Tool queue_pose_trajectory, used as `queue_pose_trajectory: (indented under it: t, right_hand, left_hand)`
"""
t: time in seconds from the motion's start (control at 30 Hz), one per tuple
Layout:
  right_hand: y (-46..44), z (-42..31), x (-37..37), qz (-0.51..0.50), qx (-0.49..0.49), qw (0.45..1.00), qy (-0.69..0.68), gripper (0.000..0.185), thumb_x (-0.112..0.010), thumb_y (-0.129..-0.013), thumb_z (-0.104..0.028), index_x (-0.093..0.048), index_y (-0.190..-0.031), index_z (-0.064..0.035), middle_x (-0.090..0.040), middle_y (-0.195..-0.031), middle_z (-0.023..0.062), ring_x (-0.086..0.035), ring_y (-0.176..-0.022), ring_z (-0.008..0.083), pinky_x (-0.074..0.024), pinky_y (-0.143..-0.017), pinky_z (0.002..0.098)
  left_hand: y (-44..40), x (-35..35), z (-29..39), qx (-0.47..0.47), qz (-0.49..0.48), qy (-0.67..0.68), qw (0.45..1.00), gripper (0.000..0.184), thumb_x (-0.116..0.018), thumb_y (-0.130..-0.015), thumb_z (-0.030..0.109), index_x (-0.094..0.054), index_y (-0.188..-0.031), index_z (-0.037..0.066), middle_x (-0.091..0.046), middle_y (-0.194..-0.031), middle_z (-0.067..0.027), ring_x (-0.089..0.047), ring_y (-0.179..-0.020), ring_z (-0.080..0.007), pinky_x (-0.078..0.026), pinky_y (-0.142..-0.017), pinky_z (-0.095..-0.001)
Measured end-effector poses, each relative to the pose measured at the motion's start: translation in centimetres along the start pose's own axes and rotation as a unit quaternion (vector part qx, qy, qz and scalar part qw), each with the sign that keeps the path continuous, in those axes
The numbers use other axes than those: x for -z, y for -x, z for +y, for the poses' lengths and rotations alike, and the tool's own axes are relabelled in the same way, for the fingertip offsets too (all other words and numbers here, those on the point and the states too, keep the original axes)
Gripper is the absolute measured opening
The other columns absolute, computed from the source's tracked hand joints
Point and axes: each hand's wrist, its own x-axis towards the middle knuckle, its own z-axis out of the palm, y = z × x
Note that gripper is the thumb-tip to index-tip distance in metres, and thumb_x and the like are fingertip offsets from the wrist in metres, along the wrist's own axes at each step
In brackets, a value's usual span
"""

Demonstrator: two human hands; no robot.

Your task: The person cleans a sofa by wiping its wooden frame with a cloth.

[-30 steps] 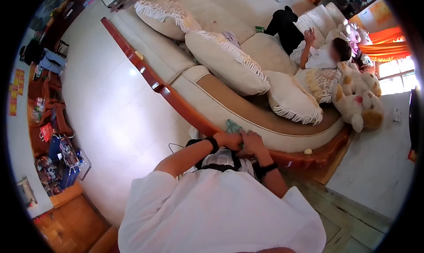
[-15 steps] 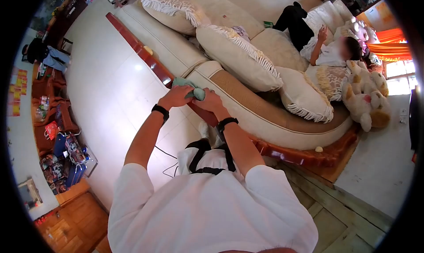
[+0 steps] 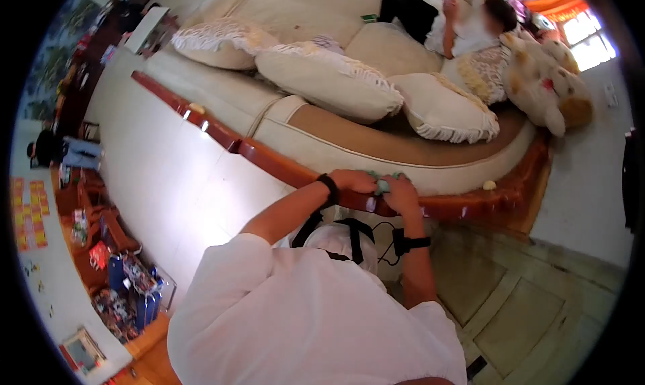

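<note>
A crumpled green cloth (image 3: 383, 185) shows between my two hands at the glossy red-brown wooden rim (image 3: 282, 172) along the sofa's back. My left hand (image 3: 355, 181) is closed on the cloth from the left, its wrist in a black band. From the right, my right hand (image 3: 403, 195) grips the cloth, with a black strap and small device on that wrist. Both hands rest at the rim, beside the beige sofa back (image 3: 322, 143). Much of the cloth is hidden under my fingers.
Fringed cushions (image 3: 329, 79) lean along the sofa. A person (image 3: 470, 32) reclines at its far right, near a large plush toy (image 3: 547, 82). A small pale object (image 3: 489, 185) sits on the rim. Another person (image 3: 60, 150) stands far left, beyond bags and chairs (image 3: 134, 284).
Both hands have shifted right along the wooden rim with the cloth, which was bunched up between them and is now pressed at the rim. My view has turned and moved right.
</note>
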Motion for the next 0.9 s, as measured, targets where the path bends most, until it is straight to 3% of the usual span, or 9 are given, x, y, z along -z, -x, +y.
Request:
queue_pose_trajectory:
  t: [0.27,0.37,0.43,0.47,0.53,0.57,0.7,0.83,0.9]
  right_hand:
    - [-0.9,1.8,-1.3,0.104,-0.115,0.987,-0.044,0.051,-0.072,-0.078,-0.025,-0.059,-0.127,-0.0190,-0.055,-0.120,0.0255,-0.059,-0.104,0.0451,-0.0504,-0.089,0.0496]
    - [-5.2,1.7,-4.2,0.014,-0.158,0.982,-0.102,0.063,-0.068,-0.085,-0.036,-0.046,-0.140,-0.0140,-0.045,-0.134,0.0327,-0.049,-0.120,0.0486,-0.0447,-0.097,0.0536]
    - [-7.8,-1.0,-6.1,-0.022,-0.273,0.962,-0.007,0.083,-0.062,-0.089,-0.048,-0.023,-0.152,-0.0109,-0.027,-0.147,0.0361,-0.032,-0.133,0.0544,-0.0323,-0.108,0.0586]
    - [-8.5,-2.5,-7.3,-0.020,-0.272,0.962,-0.009,0.083,-0.062,-0.089,-0.048,-0.023,-0.152,-0.0109,-0.027,-0.147,0.0361,-0.032,-0.133,0.0544,-0.0323,-0.108,0.0586]
    - [-10.4,-5.3,-8.4,-0.061,-0.362,0.926,-0.086,0.097,-0.053,-0.092,-0.055,0.001,-0.155,-0.0055,-0.005,-0.154,0.0370,-0.010,-0.139,0.0595,-0.0197,-0.111,0.0647]
    - [-11.4,-7.3,-9.4,-0.086,-0.340,0.936,-0.021,0.092,-0.050,-0.094,-0.051,-0.002,-0.154,0.0006,-0.014,-0.149,0.0412,-0.011,-0.139,0.0579,-0.0156,-0.112,0.0645]
    - [-13.5,-16.9,-12.6,-0.082,-0.318,0.945,0.001,0.090,-0.047,-0.095,-0.047,-0.002,-0.153,0.0035,-0.014,-0.149,0.0421,-0.015,-0.134,0.0619,-0.0106,-0.111,0.0656]
    - [-16.7,-22.0,-16.4,-0.050,-0.208,0.975,0.064,0.090,-0.058,-0.089,-0.034,-0.006,-0.153,0.0018,-0.022,-0.143,0.0443,-0.024,-0.129,0.0609,-0.0236,-0.104,0.0674]
    - [-18.5,-25.2,-16.8,-0.052,-0.146,0.984,0.088,0.090,-0.062,-0.087,-0.030,-0.008,-0.152,0.0014,-0.028,-0.140,0.0448,-0.030,-0.126,0.0605,-0.0291,-0.101,0.0674]
  left_hand:
    - [-2.8,-0.9,-3.3,-0.063,0.040,0.024,0.997,0.054,-0.038,-0.098,0.045,-0.063,-0.116,0.000,-0.062,-0.122,-0.0248,-0.058,-0.112,-0.0427,-0.044,-0.094,-0.0469]
    - [3.7,1.2,-4.5,0.000,0.041,-0.008,0.999,0.053,-0.040,-0.100,0.046,-0.062,-0.116,0.001,-0.064,-0.115,-0.0264,-0.060,-0.107,-0.0428,-0.045,-0.093,-0.0471]
    - [6.4,1.6,-8.3,0.007,0.064,-0.039,0.997,0.051,-0.041,-0.098,0.047,-0.067,-0.107,0.003,-0.067,-0.109,-0.0223,-0.061,-0.103,-0.0427,-0.046,-0.091,-0.0503]
    - [8.1,1.9,-10.0,0.009,0.065,-0.042,0.997,0.051,-0.041,-0.098,0.047,-0.067,-0.107,0.003,-0.067,-0.109,-0.0223,-0.061,-0.103,-0.0427,-0.046,-0.091,-0.0503]
    - [12.0,3.3,-12.9,0.017,0.124,-0.080,0.989,0.048,-0.044,-0.097,0.044,-0.066,-0.103,0.003,-0.069,-0.100,-0.0202,-0.062,-0.101,-0.0416,-0.046,-0.089,-0.0511]
    - [13.8,4.5,-14.1,0.012,0.132,-0.089,0.987,0.048,-0.044,-0.097,0.044,-0.066,-0.103,0.003,-0.069,-0.100,-0.0202,-0.062,-0.101,-0.0416,-0.046,-0.089,-0.0511]
    - [20.8,4.5,-18.1,-0.020,0.280,-0.165,0.945,0.042,-0.050,-0.094,0.040,-0.064,-0.093,0.002,-0.069,-0.089,-0.0173,-0.063,-0.091,-0.0413,-0.048,-0.082,-0.0522]
    - [26.6,5.3,-22.1,-0.066,0.388,-0.193,0.899,0.039,-0.051,-0.094,0.041,-0.063,-0.091,0.004,-0.068,-0.082,-0.0162,-0.063,-0.079,-0.0416,-0.049,-0.075,-0.0541]
    - [30.5,5.1,-23.5,-0.032,0.353,-0.174,0.919,0.039,-0.050,-0.095,0.042,-0.062,-0.092,0.005,-0.067,-0.083,-0.0172,-0.064,-0.079,-0.0400,-0.050,-0.073,-0.0516]
